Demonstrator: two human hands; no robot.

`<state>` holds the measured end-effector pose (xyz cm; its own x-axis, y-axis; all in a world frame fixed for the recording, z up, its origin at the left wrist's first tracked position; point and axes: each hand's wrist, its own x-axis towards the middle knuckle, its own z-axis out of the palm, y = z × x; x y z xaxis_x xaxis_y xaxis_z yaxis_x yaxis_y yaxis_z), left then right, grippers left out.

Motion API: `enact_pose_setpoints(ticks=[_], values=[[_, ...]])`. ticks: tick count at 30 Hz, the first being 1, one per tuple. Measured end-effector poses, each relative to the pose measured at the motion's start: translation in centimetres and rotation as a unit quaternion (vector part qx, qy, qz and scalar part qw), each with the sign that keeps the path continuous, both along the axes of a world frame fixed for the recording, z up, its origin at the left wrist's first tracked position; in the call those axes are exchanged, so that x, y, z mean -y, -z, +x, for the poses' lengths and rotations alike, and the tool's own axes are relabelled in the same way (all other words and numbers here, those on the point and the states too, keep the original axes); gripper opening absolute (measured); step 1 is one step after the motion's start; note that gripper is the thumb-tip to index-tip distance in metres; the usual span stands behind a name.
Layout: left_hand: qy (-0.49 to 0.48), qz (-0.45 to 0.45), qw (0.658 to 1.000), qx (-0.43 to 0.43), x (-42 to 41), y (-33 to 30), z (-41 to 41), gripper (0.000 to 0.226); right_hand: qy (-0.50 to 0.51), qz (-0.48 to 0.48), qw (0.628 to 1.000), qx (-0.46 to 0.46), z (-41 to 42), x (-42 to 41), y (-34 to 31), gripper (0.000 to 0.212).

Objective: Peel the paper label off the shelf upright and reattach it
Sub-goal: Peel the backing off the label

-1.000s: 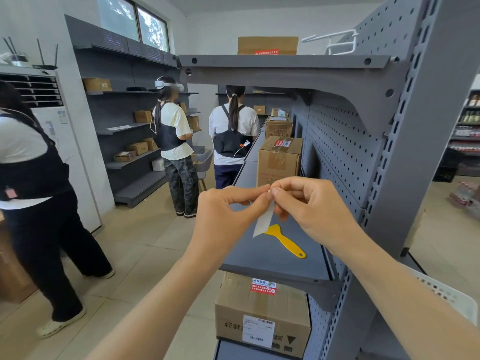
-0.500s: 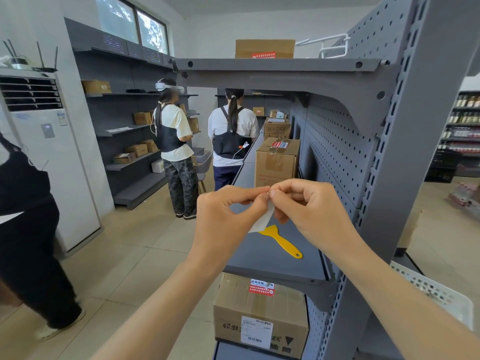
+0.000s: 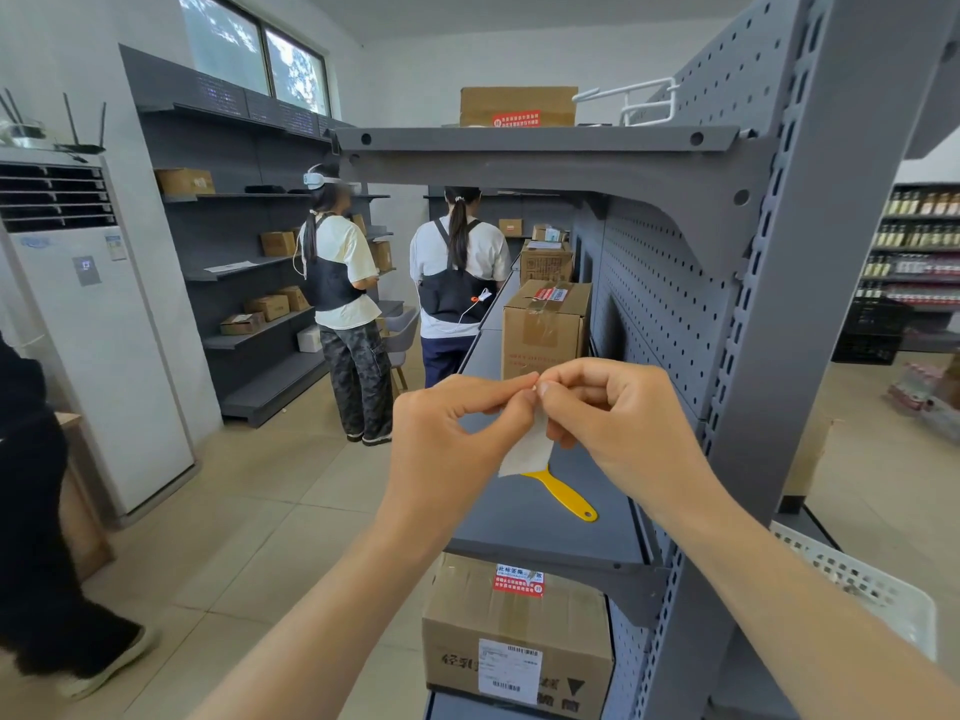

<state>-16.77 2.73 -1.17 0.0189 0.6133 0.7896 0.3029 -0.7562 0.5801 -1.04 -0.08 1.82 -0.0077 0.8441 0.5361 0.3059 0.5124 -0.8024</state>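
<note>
A small white paper label (image 3: pixel 527 449) hangs between my two hands in front of the grey shelf. My left hand (image 3: pixel 452 439) pinches its top edge with thumb and forefinger. My right hand (image 3: pixel 618 423) pinches the same top edge from the other side, fingertips meeting the left ones. The label's lower part dangles free above the middle shelf board. The grey slotted shelf upright (image 3: pixel 779 356) rises just right of my right hand, a short way from the label. A yellow plastic scraper (image 3: pixel 566 496) lies on the shelf board below the label.
Cardboard boxes stand on the middle shelf (image 3: pixel 545 330), the lower shelf (image 3: pixel 514 631) and the top shelf (image 3: pixel 519 106). A white basket (image 3: pixel 857 579) sits at the right. Two people (image 3: pixel 343 304) stand in the aisle ahead, a third (image 3: pixel 36 511) at the left edge beside a white floor air conditioner (image 3: pixel 93 324).
My hands stay pinched on the label almost in place. The person at the left has walked further out of view, uncovering the air conditioner.
</note>
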Motion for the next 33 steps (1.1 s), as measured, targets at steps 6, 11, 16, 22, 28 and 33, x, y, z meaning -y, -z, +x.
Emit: enact_pose_setpoints(ticks=[6, 11, 16, 22, 28, 33], values=[[-0.015, -0.001, 1.0, 0.018, 0.32, 0.12, 0.42, 0.015, 0.017, 0.018, 1.0, 0.006, -0.28, 0.14, 0.41, 0.018], [-0.015, 0.004, 1.0, 0.009, 0.09, 0.3, 0.18, 0.017, 0.011, -0.015, 0.999, -0.026, -0.13, 0.17, 0.27, 0.017], [-0.027, 0.025, 0.999, -0.006, 0.1, 0.34, 0.05, 0.018, 0.011, -0.027, 0.999, -0.039, -0.26, 0.24, 0.15, 0.018], [-0.04, 0.042, 0.998, -0.019, 0.37, 0.27, 0.03, 0.019, 0.02, -0.021, 0.999, -0.042, -0.48, 0.19, 0.12, 0.018], [-0.033, 0.032, 0.999, -0.024, 0.36, 0.31, -0.08, 0.018, 0.014, -0.026, 0.999, -0.038, -0.44, 0.13, 0.18, 0.016], [-0.026, 0.027, 0.999, -0.023, 0.09, 0.3, -0.41, 0.019, 0.007, -0.033, 0.999, -0.028, -0.25, 0.16, 0.23, 0.017]])
